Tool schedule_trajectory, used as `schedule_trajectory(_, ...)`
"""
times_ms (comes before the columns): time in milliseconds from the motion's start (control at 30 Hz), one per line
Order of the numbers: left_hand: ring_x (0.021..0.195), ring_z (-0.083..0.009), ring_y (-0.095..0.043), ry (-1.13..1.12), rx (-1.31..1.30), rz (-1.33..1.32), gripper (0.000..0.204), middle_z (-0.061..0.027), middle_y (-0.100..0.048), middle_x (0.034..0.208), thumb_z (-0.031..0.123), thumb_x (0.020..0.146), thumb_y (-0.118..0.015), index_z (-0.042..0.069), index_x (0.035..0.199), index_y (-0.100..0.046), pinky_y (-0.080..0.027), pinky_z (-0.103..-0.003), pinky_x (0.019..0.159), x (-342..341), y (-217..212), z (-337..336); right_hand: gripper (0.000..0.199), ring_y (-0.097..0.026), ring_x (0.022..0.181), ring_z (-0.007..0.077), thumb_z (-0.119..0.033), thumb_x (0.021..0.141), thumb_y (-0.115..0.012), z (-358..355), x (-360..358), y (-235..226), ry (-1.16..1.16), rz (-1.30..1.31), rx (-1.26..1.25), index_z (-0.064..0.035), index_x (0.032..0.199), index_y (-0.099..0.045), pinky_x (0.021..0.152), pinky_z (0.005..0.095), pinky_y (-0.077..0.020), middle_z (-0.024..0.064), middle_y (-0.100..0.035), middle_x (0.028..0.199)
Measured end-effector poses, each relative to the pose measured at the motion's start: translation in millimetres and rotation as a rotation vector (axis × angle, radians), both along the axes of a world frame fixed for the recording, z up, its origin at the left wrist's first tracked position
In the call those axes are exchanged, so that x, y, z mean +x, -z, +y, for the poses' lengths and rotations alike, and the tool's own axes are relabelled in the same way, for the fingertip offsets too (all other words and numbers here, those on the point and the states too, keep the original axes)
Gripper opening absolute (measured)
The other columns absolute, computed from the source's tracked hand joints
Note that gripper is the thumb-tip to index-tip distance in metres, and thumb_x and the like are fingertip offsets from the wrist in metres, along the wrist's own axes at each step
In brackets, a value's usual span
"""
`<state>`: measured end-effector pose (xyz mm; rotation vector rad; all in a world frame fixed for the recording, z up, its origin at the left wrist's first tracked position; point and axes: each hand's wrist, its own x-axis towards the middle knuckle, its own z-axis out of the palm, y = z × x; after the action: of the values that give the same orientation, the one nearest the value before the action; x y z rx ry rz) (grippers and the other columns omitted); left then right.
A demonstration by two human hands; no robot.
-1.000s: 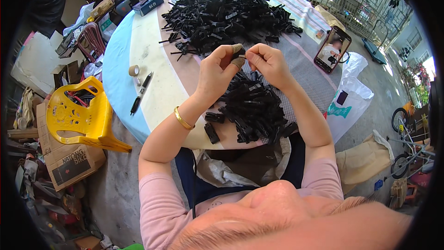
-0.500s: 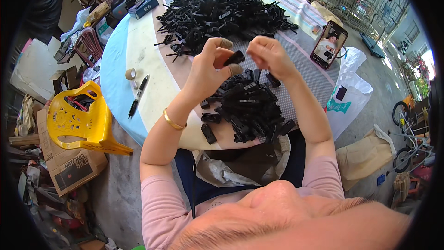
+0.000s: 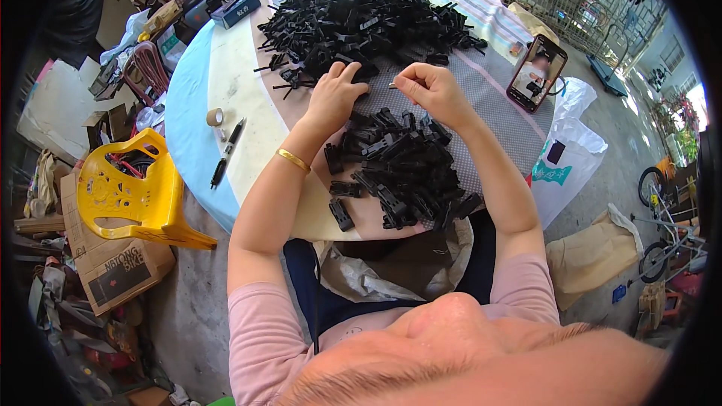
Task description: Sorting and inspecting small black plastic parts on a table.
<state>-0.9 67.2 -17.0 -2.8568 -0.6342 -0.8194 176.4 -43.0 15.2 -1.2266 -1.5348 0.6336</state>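
At the near edge of the far heap of black plastic parts, my left hand reaches in with its fingers apart and curled downward. Its fingertips touch or hover by the black pieces; the exact contact is hidden. A little to the right, my right hand is closed in a pinch over the cloth. Between its thumb and forefinger shows the tip of a small shiny metal piece. Nearer to me lies a second, smaller pile of black plastic clip-like pieces, with a few loose ones at its left.
A striped cloth covers the round table. On it are a tape roll, a black pen, a blue box and a propped phone. A white plastic bag hangs at the right; a yellow chair stands left.
My left hand has let go of the black piece it held and moved to the far heap, turning palm down. My right hand has drawn slightly back, and a shiny tip shows in its pinch.
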Motion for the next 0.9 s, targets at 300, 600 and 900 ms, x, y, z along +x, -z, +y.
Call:
schedule_trajectory(300, 0.087, -0.0178, -0.057, 0.158, -0.723, -0.595, 0.026, -0.0077, -0.062, 0.095, 0.008, 0.073, -0.063, 0.002, 0.098, -0.058, -0.045, -0.028, 0.076, 10.0, -24.7, -16.2, 0.026, -0.045, 0.053, 0.0049, -0.013, 0.068, -0.072, -8.8, -10.8, -4.7, 0.014, -0.140, 0.168, -0.0026, 0.090, -0.062, 0.051, 0.0205, -0.0403, 0.0012, -0.054, 0.061)
schedule_trajectory(600, 0.075, -0.0096, -0.057, 0.208, -1.019, -0.689, 0.031, -0.0067, -0.060, 0.086, 0.007, 0.080, -0.058, -0.004, 0.108, -0.050, -0.047, -0.022, 0.068, 9.2, -31.4, -42.4, 0.011, -0.054, 0.053, 0.0169, -0.009, 0.069, -0.069, -14.2, -20.3, -7.0, -0.110, -0.314, 0.466, -0.0053, 0.078, -0.064, 0.050, 0.0252, -0.0436, 0.0073, -0.057, 0.066)
schedule_trajectory(900, 0.084, -0.0124, -0.056, 0.501, -1.250, -0.560, 0.037, -0.0077, -0.056, 0.098, 0.003, 0.084, -0.052, -0.004, 0.119, -0.042, -0.047, -0.024, 0.075, 6.9, -37.8, -64.7, 0.019, -0.056, 0.066, 0.0058, -0.012, 0.075, -0.068, -5.3, -16.4, -2.4, 0.035, 0.168, 0.221, 0.0003, 0.081, -0.055, 0.058, 0.0183, -0.0452, 0.0025, -0.058, 0.069)
